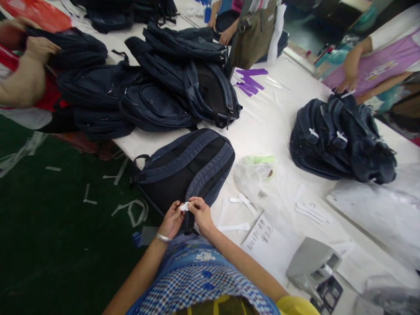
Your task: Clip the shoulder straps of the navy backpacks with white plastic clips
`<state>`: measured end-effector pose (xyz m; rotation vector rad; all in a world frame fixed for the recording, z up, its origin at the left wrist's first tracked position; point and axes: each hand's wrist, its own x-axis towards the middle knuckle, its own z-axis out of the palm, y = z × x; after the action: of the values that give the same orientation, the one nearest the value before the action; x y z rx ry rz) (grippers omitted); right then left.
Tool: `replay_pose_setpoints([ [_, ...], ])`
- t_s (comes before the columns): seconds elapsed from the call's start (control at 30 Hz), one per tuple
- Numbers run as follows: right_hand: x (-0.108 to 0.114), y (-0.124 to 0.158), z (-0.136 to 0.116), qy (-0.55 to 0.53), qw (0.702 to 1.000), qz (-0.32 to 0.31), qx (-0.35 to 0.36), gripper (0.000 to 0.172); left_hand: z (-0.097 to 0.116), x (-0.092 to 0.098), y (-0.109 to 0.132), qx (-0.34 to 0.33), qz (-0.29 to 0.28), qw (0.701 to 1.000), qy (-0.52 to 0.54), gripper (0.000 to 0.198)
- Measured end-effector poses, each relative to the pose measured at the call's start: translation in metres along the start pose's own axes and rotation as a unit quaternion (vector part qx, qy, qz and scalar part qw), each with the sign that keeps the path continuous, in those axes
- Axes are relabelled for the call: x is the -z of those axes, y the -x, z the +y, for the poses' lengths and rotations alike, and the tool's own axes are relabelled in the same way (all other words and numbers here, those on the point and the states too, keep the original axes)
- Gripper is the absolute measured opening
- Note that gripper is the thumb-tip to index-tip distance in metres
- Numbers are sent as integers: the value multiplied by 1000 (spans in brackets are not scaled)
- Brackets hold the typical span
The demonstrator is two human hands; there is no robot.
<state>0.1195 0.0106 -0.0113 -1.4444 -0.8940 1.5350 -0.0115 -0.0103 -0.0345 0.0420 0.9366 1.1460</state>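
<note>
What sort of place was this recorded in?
Probably a bag workshop or packing floor: dark backpacks are piled on a white table, a co-worker's hand holds another dark bag, and pale strips litter the dark green floor.

Dim floor [59,253], bright tabletop [265,118], blurred edges

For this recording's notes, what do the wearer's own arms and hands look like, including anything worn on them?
The left hand and right hand are gloveless, and both forearms are bare. A silvery bracelet circles the left wrist. What looks like a yellow sleeve shows higher up the right arm. No cables or markings are discernible.
</note>
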Motion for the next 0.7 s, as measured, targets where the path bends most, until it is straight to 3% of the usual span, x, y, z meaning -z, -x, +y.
replay_pose_setpoints([
  [0.1, 1, 1, -5, 9, 1000, -8, 19, 10, 0, 2, -1, 6, 3, 1000, 16, 30],
  [0.3, -1, 1, -4, -121, 990, -2, -73, 13, 0, 2, -1, 21, -15, 999, 28, 28],
  [0.5, 10, 2, -8, 63, 994, -36, 76, 14, 9, -4, 0, 23, 14, 1000, 3, 28],
  [0.7, 12, 6, -16, 121, 987, -53, 90, 15, 33, -14, 11, -9, 69, 983, -172, 28],
])
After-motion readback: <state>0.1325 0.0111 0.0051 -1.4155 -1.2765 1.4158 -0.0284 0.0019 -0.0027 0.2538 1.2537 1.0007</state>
